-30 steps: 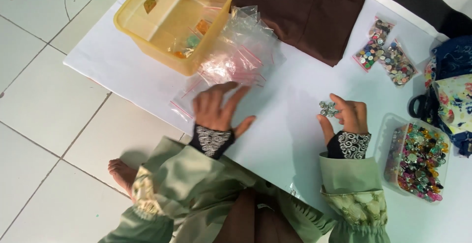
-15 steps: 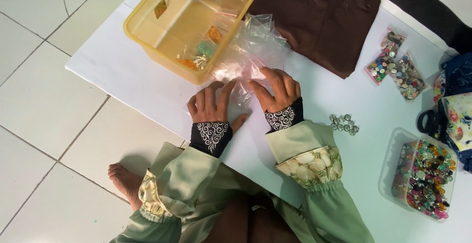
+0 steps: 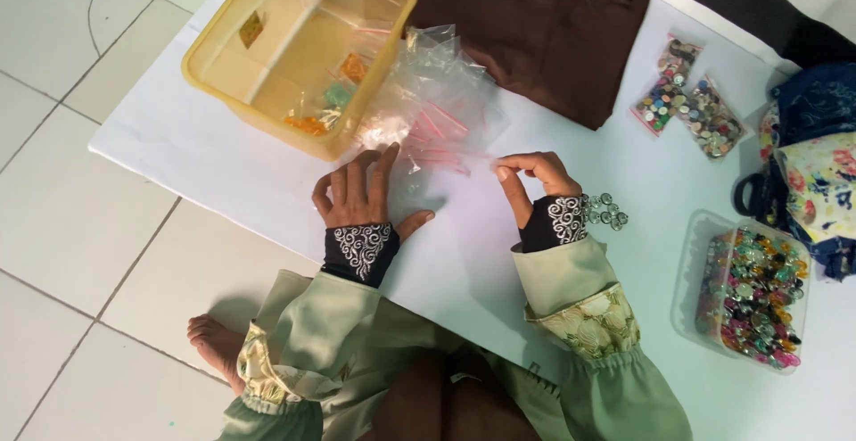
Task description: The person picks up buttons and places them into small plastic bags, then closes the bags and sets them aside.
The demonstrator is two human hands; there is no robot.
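Observation:
My left hand (image 3: 361, 193) lies flat, fingers spread, on the white sheet (image 3: 178, 151) at the near edge of a heap of small clear plastic bags (image 3: 437, 107). My right hand (image 3: 530, 178) pinches the corner of one clear bag pulled from that heap, fingers closed on it. A small cluster of silvery buttons (image 3: 606, 212) lies on the sheet just right of my right wrist. The heap leans against a yellow plastic tub (image 3: 299, 49).
The yellow tub holds a few small bags with orange and green bits. A brown garment (image 3: 553, 22) lies at the far side. Two bags of mixed buttons (image 3: 687, 107) and a clear box of colourful buttons (image 3: 749, 289) sit right, beside a floral bag (image 3: 816, 169).
My right hand set the silvery buttons down on the sheet, reached left to the heap of bags, and now draws one bag out. My left hand stayed pressed by the heap.

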